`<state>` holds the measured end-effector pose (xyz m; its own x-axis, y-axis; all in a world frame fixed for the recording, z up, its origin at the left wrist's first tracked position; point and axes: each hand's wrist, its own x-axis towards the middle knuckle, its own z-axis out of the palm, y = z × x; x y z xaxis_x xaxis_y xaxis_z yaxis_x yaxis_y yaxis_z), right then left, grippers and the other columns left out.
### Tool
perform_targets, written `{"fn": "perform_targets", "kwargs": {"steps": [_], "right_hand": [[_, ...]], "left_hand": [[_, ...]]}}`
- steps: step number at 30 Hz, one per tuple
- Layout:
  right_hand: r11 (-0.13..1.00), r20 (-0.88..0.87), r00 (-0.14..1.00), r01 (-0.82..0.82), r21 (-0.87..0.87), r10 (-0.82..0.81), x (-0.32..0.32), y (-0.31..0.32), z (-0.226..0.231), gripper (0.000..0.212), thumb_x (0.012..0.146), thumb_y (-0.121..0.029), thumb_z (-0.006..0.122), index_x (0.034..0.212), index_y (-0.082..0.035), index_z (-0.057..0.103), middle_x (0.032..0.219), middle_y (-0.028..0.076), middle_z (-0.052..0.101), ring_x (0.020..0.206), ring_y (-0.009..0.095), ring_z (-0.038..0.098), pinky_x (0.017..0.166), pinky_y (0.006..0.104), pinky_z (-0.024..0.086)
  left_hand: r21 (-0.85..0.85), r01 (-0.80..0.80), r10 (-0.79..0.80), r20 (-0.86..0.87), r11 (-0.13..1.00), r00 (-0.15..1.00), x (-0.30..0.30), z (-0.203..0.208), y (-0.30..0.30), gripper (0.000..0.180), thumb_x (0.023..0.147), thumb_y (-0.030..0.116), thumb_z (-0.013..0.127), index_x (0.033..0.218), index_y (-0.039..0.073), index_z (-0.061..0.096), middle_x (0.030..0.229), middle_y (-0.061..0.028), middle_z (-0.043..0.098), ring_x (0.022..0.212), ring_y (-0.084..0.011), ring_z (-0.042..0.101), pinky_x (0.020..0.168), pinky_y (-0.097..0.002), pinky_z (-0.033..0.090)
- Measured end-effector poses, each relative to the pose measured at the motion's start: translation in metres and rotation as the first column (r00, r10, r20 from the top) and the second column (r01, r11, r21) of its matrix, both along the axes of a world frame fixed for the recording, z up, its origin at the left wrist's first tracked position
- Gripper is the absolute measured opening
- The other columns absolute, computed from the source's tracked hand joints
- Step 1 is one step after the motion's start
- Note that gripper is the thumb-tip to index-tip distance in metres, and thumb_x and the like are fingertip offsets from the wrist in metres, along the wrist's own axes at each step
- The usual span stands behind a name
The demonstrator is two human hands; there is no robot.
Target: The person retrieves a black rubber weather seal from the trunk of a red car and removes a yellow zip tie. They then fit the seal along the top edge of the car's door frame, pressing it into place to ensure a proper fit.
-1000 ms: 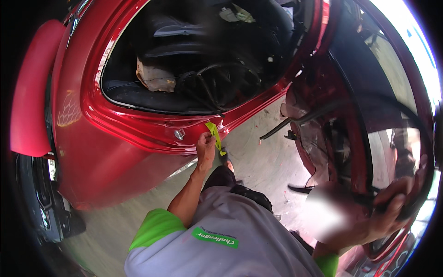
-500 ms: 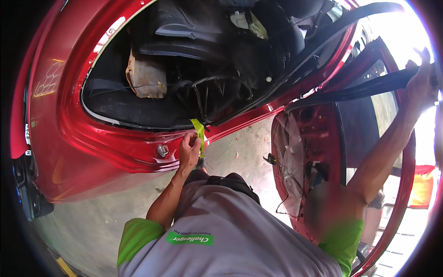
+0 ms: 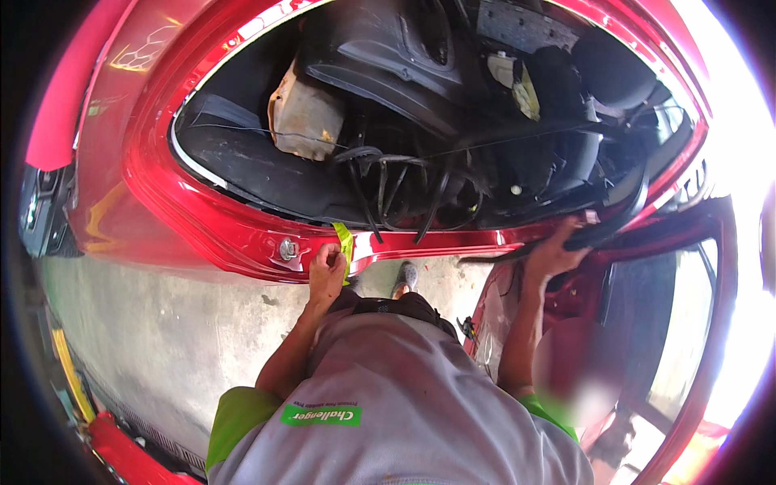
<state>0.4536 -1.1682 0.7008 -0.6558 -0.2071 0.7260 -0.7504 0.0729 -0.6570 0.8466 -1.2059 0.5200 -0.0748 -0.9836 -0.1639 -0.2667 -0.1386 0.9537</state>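
Left hand (image 3: 326,275): bare; grip drawn in to a pinch, fingertips curled together on a narrow strip of yellow-green tape (image 3: 346,239). Tape: upper end at the lower edge of the car's door opening, remainder hanging down beside the fingers.

Right hand (image 3: 556,252): bare; grip closed around a long black rubber strip (image 3: 621,231), thumb below, fingers above. Strip: one end pointing left over the floor, the rest passing through the hand and curving up to the right along the door opening.

Car body (image 3: 174,190): red, glossy about the opening, duller on the outer panel. Metal striker (image 3: 288,249): fixed to the body, just left of the left hand.

Interior, seen through the opening: dark moulded panel (image 3: 380,61); pale, rust-stained piece (image 3: 303,117); tangle of black tubing (image 3: 396,182), near the lower edge.

Door (image 3: 718,323): red frame, swung outward at right. Floor (image 3: 202,323): grey, marked concrete. Shoe (image 3: 406,277): grey, on the floor between the hands.
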Motion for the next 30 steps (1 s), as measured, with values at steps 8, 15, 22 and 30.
{"fn": "perform_targets", "kwargs": {"steps": [8,15,22,30], "right_hand": [[0.616,0.108,0.980,-0.189,0.764,0.167,-0.065,-0.049,-0.113,0.046,0.101,-0.045,0.061,0.113,-0.002,0.072,0.117,0.017,0.069,0.114,0.042,0.062,0.092,0.0509,0.048],[-0.172,0.532,0.841,-0.542,0.823,-0.101,-0.154,-0.133,-0.228,0.046,0.092,-0.045,0.071,0.109,-0.002,0.071,0.111,0.027,0.069,0.102,0.037,0.072,0.075,0.0481,0.059],[0.200,0.872,0.462,-0.850,0.488,-0.163,-0.205,-0.132,-0.327,0.028,0.092,-0.028,0.072,0.112,-0.007,0.068,0.082,0.009,0.065,0.072,0.025,0.069,0.065,0.0441,0.062],[0.714,0.160,0.923,-0.374,0.591,0.351,-0.287,-0.325,-0.203,0.037,0.088,-0.024,0.077,0.117,-0.002,0.068,0.094,0.021,0.075,0.089,0.041,0.072,0.083,0.0488,0.053]], "left_hand": [[-0.055,-0.128,0.131,0.066,0.990,0.989,-0.024,0.008,0.038,0.011,0.096,0.003,0.061,0.106,-0.001,0.061,0.080,-0.0062,0.066,0.068,-0.0113,0.064,0.060,-0.0295,0.053],[0.044,-0.403,0.405,-0.103,0.914,0.909,-0.039,0.010,0.085,0.012,0.098,0.000,0.059,0.109,0.000,0.059,0.083,-0.0062,0.066,0.071,-0.0122,0.067,0.063,-0.0277,0.053],[0.191,-0.686,0.702,-0.024,0.702,0.712,-0.041,-0.003,0.158,0.011,0.094,0.007,0.062,0.104,0.001,0.063,0.086,-0.0035,0.063,0.077,-0.0094,0.056,0.069,-0.0265,0.048],[0.189,-0.701,0.721,-0.062,0.688,0.690,-0.044,0.004,0.192,0.009,0.095,0.011,0.061,0.101,0.005,0.061,0.084,0.0012,0.056,0.076,-0.0073,0.050,0.069,-0.0255,0.043]]}}
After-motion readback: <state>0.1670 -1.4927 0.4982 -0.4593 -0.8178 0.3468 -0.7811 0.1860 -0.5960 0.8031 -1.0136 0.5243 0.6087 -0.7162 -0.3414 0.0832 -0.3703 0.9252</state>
